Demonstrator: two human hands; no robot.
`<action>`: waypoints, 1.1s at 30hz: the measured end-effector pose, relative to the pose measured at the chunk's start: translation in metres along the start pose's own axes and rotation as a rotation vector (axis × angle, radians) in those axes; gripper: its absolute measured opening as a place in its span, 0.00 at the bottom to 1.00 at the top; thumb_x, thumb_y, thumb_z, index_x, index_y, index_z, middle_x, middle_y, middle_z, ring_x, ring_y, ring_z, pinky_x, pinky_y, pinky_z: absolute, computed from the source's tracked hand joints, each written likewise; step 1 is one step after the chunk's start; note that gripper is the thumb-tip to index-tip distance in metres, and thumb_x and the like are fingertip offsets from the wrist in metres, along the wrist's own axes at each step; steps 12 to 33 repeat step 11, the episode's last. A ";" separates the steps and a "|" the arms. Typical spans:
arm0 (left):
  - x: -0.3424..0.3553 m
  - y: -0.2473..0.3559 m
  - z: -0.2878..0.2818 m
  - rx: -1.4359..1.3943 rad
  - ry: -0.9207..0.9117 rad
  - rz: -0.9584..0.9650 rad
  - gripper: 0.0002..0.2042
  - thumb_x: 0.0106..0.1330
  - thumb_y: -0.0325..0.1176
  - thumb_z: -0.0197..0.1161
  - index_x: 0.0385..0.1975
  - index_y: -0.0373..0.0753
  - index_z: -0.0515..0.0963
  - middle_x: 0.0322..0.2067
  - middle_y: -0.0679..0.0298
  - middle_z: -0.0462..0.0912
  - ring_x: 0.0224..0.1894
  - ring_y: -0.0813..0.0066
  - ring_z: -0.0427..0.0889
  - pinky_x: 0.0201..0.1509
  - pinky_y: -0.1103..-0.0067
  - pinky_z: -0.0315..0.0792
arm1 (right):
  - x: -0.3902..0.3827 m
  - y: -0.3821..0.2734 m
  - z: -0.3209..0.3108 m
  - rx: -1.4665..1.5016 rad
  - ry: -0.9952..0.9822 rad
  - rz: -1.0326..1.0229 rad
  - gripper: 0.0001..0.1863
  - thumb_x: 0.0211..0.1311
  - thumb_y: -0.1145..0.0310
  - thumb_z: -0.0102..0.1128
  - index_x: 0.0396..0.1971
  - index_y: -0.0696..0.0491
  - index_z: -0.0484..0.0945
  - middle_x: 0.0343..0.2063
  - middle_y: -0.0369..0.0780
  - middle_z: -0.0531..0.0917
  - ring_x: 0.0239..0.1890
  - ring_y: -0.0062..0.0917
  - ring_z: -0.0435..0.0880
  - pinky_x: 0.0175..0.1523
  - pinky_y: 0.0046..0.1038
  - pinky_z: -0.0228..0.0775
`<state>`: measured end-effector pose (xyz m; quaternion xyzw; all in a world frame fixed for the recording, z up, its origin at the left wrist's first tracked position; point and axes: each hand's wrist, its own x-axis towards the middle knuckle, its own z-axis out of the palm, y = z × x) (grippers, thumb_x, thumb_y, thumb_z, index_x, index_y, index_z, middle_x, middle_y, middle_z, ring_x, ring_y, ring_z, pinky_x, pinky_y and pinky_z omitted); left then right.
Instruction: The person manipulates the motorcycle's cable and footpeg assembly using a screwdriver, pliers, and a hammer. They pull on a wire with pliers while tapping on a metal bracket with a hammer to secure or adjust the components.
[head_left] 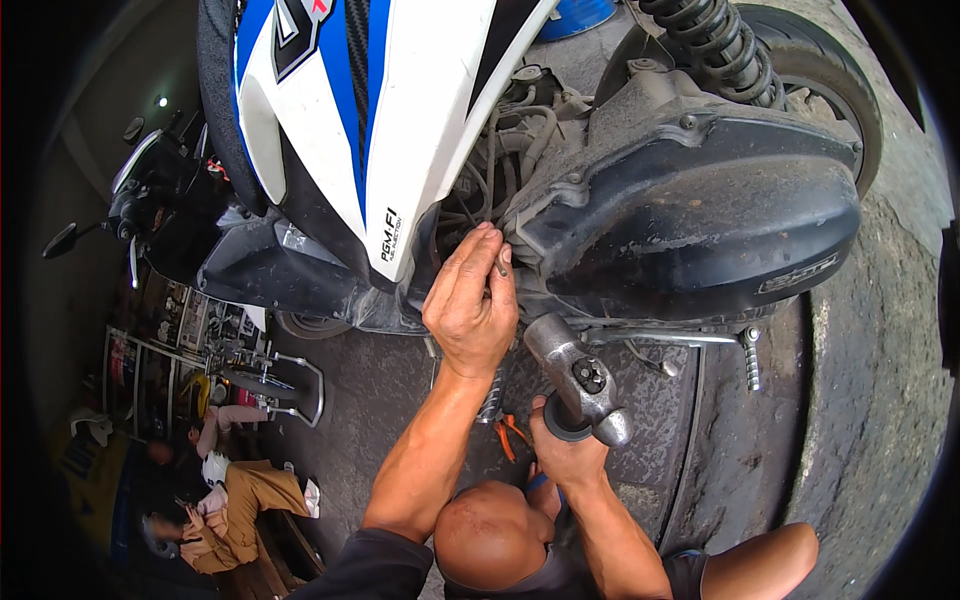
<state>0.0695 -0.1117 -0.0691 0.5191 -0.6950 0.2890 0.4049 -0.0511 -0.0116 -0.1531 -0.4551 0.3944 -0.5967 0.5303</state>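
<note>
My left hand reaches into the gap beside the engine of a white, blue and black scooter. Its fingertips pinch a thin metal rod, whose far end is lost among the hoses. In my right hand is a ball-peen hammer, gripped by its dark handle close under the worn steel head. The hammer's flat face points toward the engine side and stands apart from the rod. Right of my left hand lies the dusty black engine cover.
A kick lever juts out below the cover. Pliers with orange handles lie on the ground near my left knee. The rear shock spring and rear wheel are at upper right. People sit on a bench at left.
</note>
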 end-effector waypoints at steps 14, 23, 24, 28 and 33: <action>0.001 0.001 0.000 -0.009 -0.007 -0.011 0.10 0.58 0.19 0.68 0.40 0.30 0.84 0.41 0.51 0.87 0.46 0.58 0.87 0.49 0.72 0.82 | -0.005 0.008 0.003 0.025 -0.019 0.060 0.10 0.51 0.77 0.68 0.35 0.60 0.81 0.25 0.44 0.86 0.26 0.28 0.87 0.35 0.26 0.78; 0.001 0.001 0.000 -0.009 -0.007 -0.011 0.10 0.58 0.19 0.68 0.40 0.30 0.84 0.41 0.51 0.87 0.46 0.58 0.87 0.49 0.72 0.82 | -0.005 0.008 0.003 0.025 -0.019 0.060 0.10 0.51 0.77 0.68 0.35 0.60 0.81 0.25 0.44 0.86 0.26 0.28 0.87 0.35 0.26 0.78; 0.001 0.001 0.000 -0.009 -0.007 -0.011 0.10 0.58 0.19 0.68 0.40 0.30 0.84 0.41 0.51 0.87 0.46 0.58 0.87 0.49 0.72 0.82 | -0.005 0.008 0.003 0.025 -0.019 0.060 0.10 0.51 0.77 0.68 0.35 0.60 0.81 0.25 0.44 0.86 0.26 0.28 0.87 0.35 0.26 0.78; 0.001 0.001 0.000 -0.009 -0.007 -0.011 0.10 0.58 0.19 0.68 0.40 0.30 0.84 0.41 0.51 0.87 0.46 0.58 0.87 0.49 0.72 0.82 | -0.005 0.008 0.003 0.025 -0.019 0.060 0.10 0.51 0.77 0.68 0.35 0.60 0.81 0.25 0.44 0.86 0.26 0.28 0.87 0.35 0.26 0.78; 0.001 0.001 0.000 -0.009 -0.007 -0.011 0.10 0.58 0.19 0.68 0.40 0.30 0.84 0.41 0.51 0.87 0.46 0.58 0.87 0.49 0.72 0.82 | -0.005 0.008 0.003 0.025 -0.019 0.060 0.10 0.51 0.77 0.68 0.35 0.60 0.81 0.25 0.44 0.86 0.26 0.28 0.87 0.35 0.26 0.78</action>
